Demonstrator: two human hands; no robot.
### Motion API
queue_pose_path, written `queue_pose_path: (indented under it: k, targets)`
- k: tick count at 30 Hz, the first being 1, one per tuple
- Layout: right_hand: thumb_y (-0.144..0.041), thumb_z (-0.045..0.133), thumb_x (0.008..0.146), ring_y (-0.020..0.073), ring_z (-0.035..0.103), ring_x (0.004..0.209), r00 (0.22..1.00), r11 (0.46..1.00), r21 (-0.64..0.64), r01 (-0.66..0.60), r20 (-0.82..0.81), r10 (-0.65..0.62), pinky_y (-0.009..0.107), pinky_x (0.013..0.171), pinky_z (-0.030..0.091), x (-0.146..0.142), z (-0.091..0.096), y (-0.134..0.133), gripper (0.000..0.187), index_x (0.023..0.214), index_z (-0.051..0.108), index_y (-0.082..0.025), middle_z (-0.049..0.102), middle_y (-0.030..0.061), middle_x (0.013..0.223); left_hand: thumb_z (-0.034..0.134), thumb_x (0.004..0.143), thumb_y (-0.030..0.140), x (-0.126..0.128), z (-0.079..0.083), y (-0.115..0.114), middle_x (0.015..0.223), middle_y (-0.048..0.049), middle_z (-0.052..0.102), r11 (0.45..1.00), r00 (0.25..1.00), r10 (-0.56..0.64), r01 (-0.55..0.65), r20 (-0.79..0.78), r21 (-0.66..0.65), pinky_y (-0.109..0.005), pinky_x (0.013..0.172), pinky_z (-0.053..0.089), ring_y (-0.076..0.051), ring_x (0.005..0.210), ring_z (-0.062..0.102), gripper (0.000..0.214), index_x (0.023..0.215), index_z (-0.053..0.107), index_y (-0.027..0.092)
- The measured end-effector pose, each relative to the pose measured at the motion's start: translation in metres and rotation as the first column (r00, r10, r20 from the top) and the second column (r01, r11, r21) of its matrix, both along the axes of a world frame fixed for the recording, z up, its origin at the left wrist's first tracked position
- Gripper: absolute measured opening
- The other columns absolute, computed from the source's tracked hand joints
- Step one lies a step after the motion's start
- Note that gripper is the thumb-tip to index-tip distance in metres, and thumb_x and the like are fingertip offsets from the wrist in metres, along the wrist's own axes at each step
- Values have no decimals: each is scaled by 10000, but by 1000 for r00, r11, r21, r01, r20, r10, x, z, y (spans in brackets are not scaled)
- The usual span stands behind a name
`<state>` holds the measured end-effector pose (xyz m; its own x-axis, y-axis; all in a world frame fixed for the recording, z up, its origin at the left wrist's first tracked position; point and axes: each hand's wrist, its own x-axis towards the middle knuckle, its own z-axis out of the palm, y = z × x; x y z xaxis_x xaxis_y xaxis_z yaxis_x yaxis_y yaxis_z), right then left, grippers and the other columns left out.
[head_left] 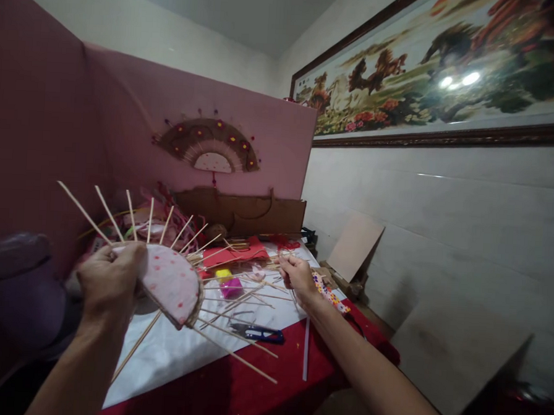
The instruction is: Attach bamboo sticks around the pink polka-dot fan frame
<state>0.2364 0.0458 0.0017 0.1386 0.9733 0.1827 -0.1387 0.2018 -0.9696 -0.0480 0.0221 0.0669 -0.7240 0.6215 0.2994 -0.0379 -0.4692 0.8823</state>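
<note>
My left hand is closed on the edge of a half-round fan base, white with pink dots and a brown corrugated rim. Thin wooden sticks spread out from its curved edge like rays. My right hand is over the table at the right, thumb and fingers pinched together. What the pinch holds, if anything, is too small to make out. Loose wooden sticks and red thread lie close to those fingers. Blue-handled thread snips rest on the white sheet below the sticks.
A finished-looking fan hangs on the pink partition. Red paper, yellow and magenta blocks, and a dotted strip lie on the table. Cardboard stands behind; a purple bin is at left.
</note>
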Motion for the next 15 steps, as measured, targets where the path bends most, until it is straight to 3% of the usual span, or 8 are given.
queue_pose_path:
  k: [3, 8, 12, 15]
  targets:
    - [-446, 622, 637, 14, 195, 326, 998, 1000, 2, -2, -60, 2, 163, 321, 97, -3, 5, 5, 317, 725, 577, -145, 385, -95, 425, 606, 618, 124, 2, 3, -1, 491, 33, 540, 983, 980, -175, 170, 90, 63, -201, 405, 380, -99, 429, 466, 71, 685, 593, 105]
    - [-304, 617, 651, 19, 231, 336, 964, 994, -91, -60, -262, 34, 140, 318, 143, -12, 7, 9, 174, 724, 555, -158, 394, -93, 430, 628, 632, 141, 6, -11, 15, 591, 19, 618, 883, 863, -466, 439, 196, 166, -182, 493, 443, -93, 516, 542, 88, 716, 626, 113]
    - [-202, 582, 658, 21, 233, 319, 951, 966, -213, -149, -299, 81, 139, 303, 126, -27, 3, 0, 98, 616, 503, -161, 372, -85, 397, 634, 665, 173, 10, -28, 23, 697, -11, 672, 781, 737, -625, 592, 259, 199, -205, 534, 484, -112, 575, 593, 133, 782, 649, 110]
    - [-205, 571, 682, 23, 226, 310, 928, 922, -277, -271, -331, 173, 138, 301, 129, -41, 2, -11, 61, 672, 532, -158, 383, -83, 398, 599, 709, 158, 16, -39, 20, 686, -28, 680, 718, 645, -686, 674, 335, 173, -219, 519, 496, -124, 558, 606, 115, 798, 651, 107]
